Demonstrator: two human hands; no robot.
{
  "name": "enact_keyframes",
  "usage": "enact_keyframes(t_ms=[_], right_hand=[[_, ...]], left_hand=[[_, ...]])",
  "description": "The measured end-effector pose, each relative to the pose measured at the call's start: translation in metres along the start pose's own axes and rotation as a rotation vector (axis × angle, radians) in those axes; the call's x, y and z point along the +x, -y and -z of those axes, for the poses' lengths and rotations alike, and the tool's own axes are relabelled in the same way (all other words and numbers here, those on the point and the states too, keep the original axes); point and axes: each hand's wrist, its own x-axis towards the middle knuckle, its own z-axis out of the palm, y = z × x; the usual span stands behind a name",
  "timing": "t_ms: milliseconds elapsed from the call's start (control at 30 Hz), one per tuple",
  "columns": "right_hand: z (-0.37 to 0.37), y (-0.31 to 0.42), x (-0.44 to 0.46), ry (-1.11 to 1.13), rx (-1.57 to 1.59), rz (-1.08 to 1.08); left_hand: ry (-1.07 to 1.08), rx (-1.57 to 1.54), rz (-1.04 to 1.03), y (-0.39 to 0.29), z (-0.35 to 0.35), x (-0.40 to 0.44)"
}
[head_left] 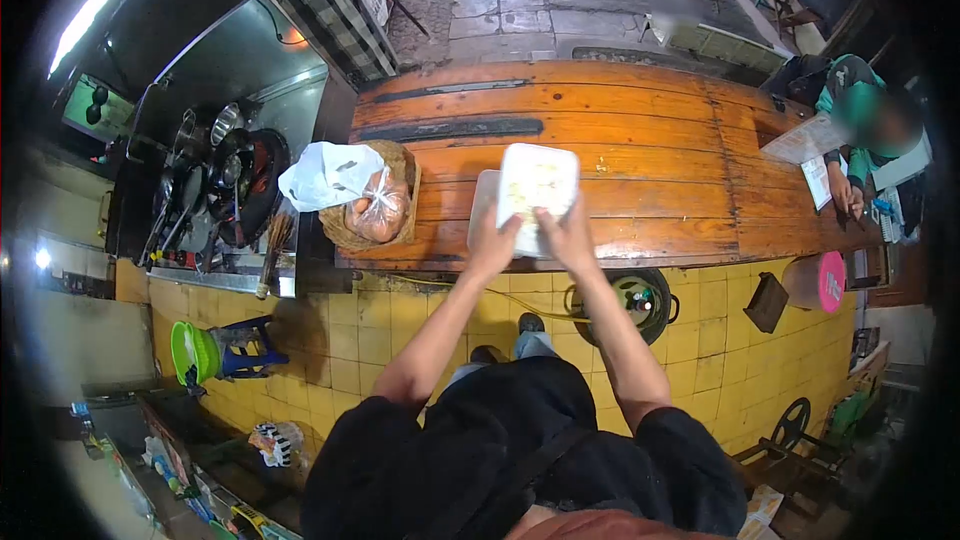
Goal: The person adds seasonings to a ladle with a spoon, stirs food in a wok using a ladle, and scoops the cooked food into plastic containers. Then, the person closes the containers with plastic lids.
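A white rectangular plastic tub (540,162) with pale yellowish bits on it is gripped between my two hands over the near edge of the wooden table. My left hand (492,243) is closed on its near left side, thumb pointing inward. On the near right side my right hand (570,238) is closed too, its thumb over the tub's face. Partly hidden behind the tub and my left hand is a second, greyish plastic container (484,202). Small yellowish crumbs (601,164) lie on the tabletop to the right.
A woven basket (340,233) with plastic bags (328,176) stands left on the wooden table (650,130). Farther left is a stove with woks (262,180). A person in green sleeves (845,80) sits at the right end. Below the table is a dark round basin (655,325).
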Motion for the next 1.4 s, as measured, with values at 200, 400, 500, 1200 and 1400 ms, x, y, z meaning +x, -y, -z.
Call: enact_keyframes(t_ms=[200,400,500,1200,1400], right_hand=[[-0.067,0.022,-0.014,-0.029,-0.419,-0.027],[-0.062,0.048,0.010,-0.016,-0.673,-0.065],[-0.081,0.080,0.022,-0.051,-0.953,0.156],[-0.224,0.076,-0.204,-0.058,-0.644,0.448],[-0.357,0.113,-0.192,0.292,-0.416,0.469]], left_hand=[[-0.106,0.159,0.128,0.051,0.041,0.006],[-0.040,0.301,0.027,0.055,0.041,0.024],[-0.063,0.186,-0.003,0.063,0.049,0.018],[-0.160,-0.311,0.701,0.377,0.485,-0.265],[-0.362,-0.343,0.453,0.312,0.570,-0.231]])
